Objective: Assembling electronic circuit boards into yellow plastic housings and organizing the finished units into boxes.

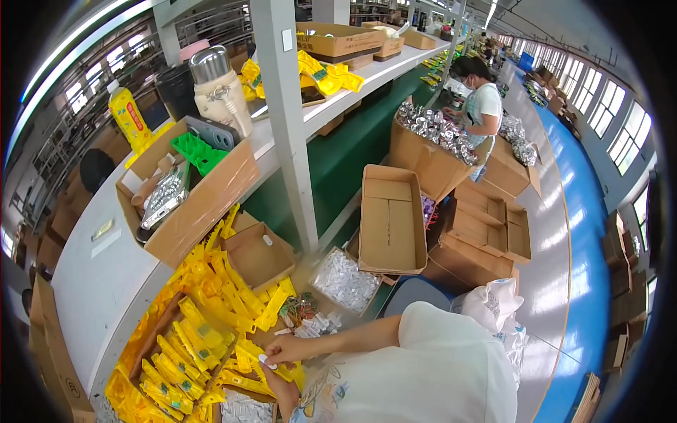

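Close in front of my body, my right hand [285, 349] pinches a small white rounded plastic piece [266, 361]. My left hand [283, 392] comes up just below it, its fingertips near the same piece and beside yellow plastic parts; most of its fingers are hidden, so its grip cannot be made out. Yellow plastic parts [236, 282] lie heaped around both hands. To the left, several yellow parts with green patches [180, 352] lie in rows in a carton. Small white parts [243, 409] fill a container below my hands.
An open bin of small white pieces [345, 280] sits ahead, next to thin wired parts [300, 310]. A cardboard box [257, 257] stands behind the yellow heap. A grey post [285, 120] rises from the bench. Another person [483, 106] works farther off beside cartons of silvery parts [437, 134].
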The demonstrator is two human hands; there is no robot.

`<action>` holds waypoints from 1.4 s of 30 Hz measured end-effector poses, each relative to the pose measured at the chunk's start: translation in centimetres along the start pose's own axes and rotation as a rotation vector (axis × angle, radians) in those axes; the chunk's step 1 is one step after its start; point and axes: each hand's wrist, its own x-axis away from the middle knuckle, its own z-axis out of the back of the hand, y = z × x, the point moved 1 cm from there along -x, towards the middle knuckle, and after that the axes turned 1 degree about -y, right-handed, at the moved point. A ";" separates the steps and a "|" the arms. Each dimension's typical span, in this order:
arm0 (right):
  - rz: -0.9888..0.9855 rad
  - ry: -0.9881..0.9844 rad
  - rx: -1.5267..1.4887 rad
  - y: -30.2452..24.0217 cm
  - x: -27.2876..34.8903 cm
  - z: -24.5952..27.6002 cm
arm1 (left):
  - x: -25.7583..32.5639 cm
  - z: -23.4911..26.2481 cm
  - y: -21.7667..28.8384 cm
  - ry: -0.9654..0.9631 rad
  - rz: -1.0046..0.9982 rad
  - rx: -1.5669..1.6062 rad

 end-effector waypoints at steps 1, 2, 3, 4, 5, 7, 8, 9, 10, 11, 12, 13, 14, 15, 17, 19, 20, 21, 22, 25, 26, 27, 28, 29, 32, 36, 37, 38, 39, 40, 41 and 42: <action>0.001 0.001 0.006 -0.5 0.4 -0.2 | -0.1 0.0 -0.1 -0.004 -0.003 0.003; -0.026 -0.008 0.048 -1.0 0.7 -0.4 | -0.1 0.2 -0.3 0.031 0.014 0.039; -0.048 -0.010 0.088 -1.4 0.7 -0.5 | -0.1 0.4 -0.2 0.060 0.034 0.068; -0.034 -0.060 0.046 -0.7 0.1 -0.2 | 0.0 0.8 -0.2 -0.001 0.041 0.069; -0.035 -0.061 0.047 -0.5 0.0 -0.1 | 0.0 1.2 -0.3 -0.001 0.041 0.069; -0.029 -0.084 0.095 -0.3 -0.4 0.0 | -0.3 1.9 -0.4 -0.035 0.078 0.072; -0.031 -0.088 0.095 0.4 -0.8 0.0 | -0.3 2.2 -0.4 -0.031 0.076 0.075; 0.055 -0.085 0.224 0.6 -1.1 0.0 | -0.3 2.4 -0.5 0.010 0.108 0.048; 0.141 -0.081 0.350 0.8 -1.3 0.0 | -0.4 2.6 -0.6 0.051 0.141 0.020; 0.137 -0.082 0.349 1.1 -1.4 0.1 | -0.5 2.6 -0.5 0.055 0.144 0.023; 0.033 -0.136 0.227 0.3 -1.0 -0.2 | -0.6 2.7 -0.4 0.068 0.175 0.014; -0.071 -0.187 0.103 -0.2 -0.6 -0.5 | -0.6 2.8 -0.4 0.081 0.207 0.004; -0.077 -0.189 0.101 -0.3 -0.4 -0.8 | -0.5 3.1 -0.6 0.086 0.210 0.007; -0.084 -0.137 0.112 -0.4 -0.2 -0.8 | -0.8 3.2 -0.9 0.082 0.212 0.019; -0.093 -0.075 0.122 0.0 -0.2 -0.6 | -1.2 3.3 -1.2 0.073 0.220 0.030; -0.029 -0.029 0.194 0.4 -0.6 -0.8 | -1.1 3.1 -0.8 0.127 0.220 0.003; -0.033 -0.028 0.198 0.6 -0.7 -0.7 | -1.1 2.7 -0.7 0.125 0.221 0.007; -0.084 -0.032 0.217 -0.3 -0.4 -1.0 | -0.8 2.0 -0.2 0.162 0.280 0.012; -0.138 -0.038 0.236 -0.7 -0.3 -1.1 | -0.5 1.1 0.3 0.200 0.340 0.019; 0.097 -0.032 0.390 -0.7 -0.7 -1.0 | 0.4 -1.9 2.3 0.265 0.227 0.110; 0.095 -0.026 0.391 -0.4 -1.3 -0.9 | -0.6 0.2 1.6 0.261 0.232 0.109; 0.057 -0.082 0.167 0.3 -2.0 -0.8 | -1.8 4.1 0.2 0.081 0.191 0.184; 0.023 -0.124 -0.056 1.1 -2.6 -0.1 | -2.8 6.2 -0.6 -0.110 0.158 0.252; 0.059 0.045 0.444 2.3 -2.9 1.3 | -2.8 6.9 -0.2 -0.113 0.155 0.252; 0.523 0.659 1.619 5.1 -2.0 5.4 | -2.5 7.5 2.4 0.029 0.031 0.236; 0.231 0.640 1.581 9.1 -1.8 10.0 | -2.3 7.8 2.5 0.095 0.146 0.180; 0.219 0.535 1.530 9.1 -2.3 10.8 | -3.0 9.1 2.0 0.015 0.190 0.197; 0.207 0.431 1.476 9.1 -2.7 11.3 | -3.5 10.3 1.3 -0.065 0.234 0.214; 0.211 0.441 1.476 8.9 -3.2 11.8 | -3.6 10.2 1.4 -0.071 0.232 0.208; 0.138 0.412 1.322 8.8 -3.6 12.2 | -3.7 10.2 1.4 -0.075 0.231 0.203; 0.068 0.380 1.167 8.8 -3.9 12.4 | -3.7 10.2 1.4 -0.077 0.229 0.198; 0.077 0.381 1.168 8.1 -3.9 12.3 | -3.8 10.2 1.4 -0.078 0.223 0.196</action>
